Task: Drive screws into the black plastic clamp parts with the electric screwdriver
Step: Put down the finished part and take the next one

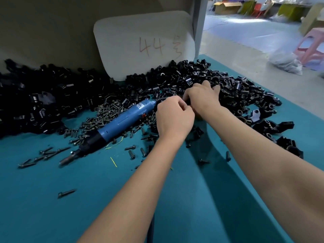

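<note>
Lying untouched on the teal worktop (52, 199), the blue electric screwdriver (114, 127) points its bit toward the near left, its body resting among scattered dark screws (103, 116). Just beyond its cord end, the left hand (173, 118) has its fingers curled in toward the right hand (203, 97), which reaches into the heap of black plastic clamp parts (219, 79) with fingers bent; whatever either hand pinches is hidden, so I cannot tell. A white board (143, 44) marked 44 leans behind the heap.
</note>
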A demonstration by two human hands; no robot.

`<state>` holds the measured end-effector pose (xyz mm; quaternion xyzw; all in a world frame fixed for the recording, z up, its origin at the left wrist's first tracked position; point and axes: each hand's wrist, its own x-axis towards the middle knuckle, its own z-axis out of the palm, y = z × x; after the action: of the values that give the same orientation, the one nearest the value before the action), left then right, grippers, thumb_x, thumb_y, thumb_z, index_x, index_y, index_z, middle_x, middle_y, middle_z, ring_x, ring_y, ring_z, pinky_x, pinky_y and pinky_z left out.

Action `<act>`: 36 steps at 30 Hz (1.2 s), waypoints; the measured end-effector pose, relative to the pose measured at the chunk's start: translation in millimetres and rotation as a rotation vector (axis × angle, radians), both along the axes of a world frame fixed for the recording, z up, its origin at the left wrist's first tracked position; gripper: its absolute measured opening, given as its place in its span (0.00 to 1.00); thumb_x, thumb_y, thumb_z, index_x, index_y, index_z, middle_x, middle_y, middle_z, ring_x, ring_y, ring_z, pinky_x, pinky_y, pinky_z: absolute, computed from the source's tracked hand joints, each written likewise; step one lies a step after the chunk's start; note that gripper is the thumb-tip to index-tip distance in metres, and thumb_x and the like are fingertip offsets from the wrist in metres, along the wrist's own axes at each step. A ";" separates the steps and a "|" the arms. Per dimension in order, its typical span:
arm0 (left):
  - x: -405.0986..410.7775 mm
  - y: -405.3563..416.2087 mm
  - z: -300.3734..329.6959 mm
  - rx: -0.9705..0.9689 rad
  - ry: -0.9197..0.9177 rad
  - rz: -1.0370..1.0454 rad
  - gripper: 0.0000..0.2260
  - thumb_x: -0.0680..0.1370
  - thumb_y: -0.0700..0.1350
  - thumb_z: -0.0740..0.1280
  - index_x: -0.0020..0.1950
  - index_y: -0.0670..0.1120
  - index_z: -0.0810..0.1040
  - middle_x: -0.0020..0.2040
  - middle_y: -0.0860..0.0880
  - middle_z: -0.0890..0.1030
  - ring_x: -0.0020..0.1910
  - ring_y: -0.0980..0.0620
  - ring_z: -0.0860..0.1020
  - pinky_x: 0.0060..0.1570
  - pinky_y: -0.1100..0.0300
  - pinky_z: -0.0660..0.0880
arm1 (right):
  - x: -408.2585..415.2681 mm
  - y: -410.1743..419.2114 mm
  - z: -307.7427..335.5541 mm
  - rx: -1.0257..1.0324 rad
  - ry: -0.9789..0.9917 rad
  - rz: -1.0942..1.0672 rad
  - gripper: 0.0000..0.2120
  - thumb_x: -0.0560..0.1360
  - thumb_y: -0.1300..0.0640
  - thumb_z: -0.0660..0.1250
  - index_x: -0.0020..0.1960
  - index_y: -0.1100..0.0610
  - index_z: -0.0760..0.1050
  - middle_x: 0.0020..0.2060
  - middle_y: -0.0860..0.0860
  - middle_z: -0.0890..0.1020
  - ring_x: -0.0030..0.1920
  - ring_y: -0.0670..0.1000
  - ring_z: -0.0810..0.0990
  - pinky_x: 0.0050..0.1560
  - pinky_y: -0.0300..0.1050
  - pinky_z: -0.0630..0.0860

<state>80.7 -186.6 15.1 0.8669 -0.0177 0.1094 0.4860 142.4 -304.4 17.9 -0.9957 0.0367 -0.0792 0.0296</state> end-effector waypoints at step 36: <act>-25.1 261.8 -16.9 -0.235 -0.209 0.430 0.05 0.79 0.41 0.74 0.51 0.51 0.80 0.48 0.56 0.83 0.45 0.58 0.82 0.48 0.63 0.79 | -50.9 172.1 20.5 1.380 0.360 0.543 0.19 0.80 0.66 0.71 0.66 0.49 0.80 0.50 0.67 0.84 0.44 0.53 0.82 0.46 0.45 0.81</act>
<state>55.6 75.1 -1.9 0.7724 0.1295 0.3003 0.5445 91.5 -132.3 38.4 -0.7233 -0.1638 0.1353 0.6570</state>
